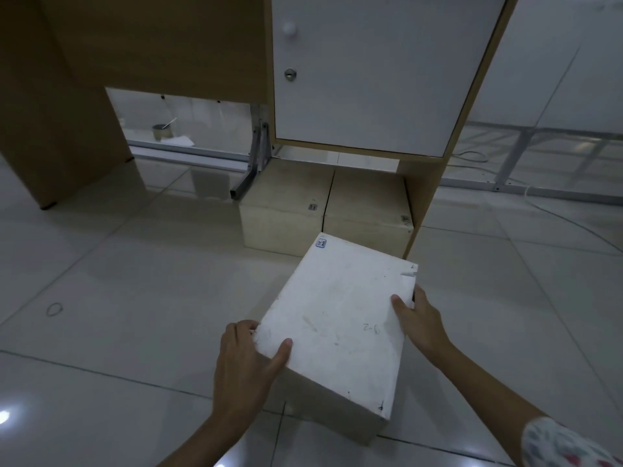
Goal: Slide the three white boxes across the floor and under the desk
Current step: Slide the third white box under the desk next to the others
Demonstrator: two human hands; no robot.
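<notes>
A white box (337, 318) with scuff marks and a small blue label sits on the tiled floor, turned at an angle, just in front of the desk. My left hand (246, 362) grips its near left corner, thumb on top. My right hand (418, 318) holds its right edge, fingers down the side. Two more white boxes stand side by side under the desk's white cabinet (371, 72): the left box (286, 203) and the right box (367, 203). The near box's far corner almost touches them.
The wooden desk has a side panel (50, 112) at left and an open knee space with a metal bracket (256, 160). A roll of tape (161, 131) lies behind. A rubber band (54, 309) lies on the floor at left. Cables (556, 210) run at right.
</notes>
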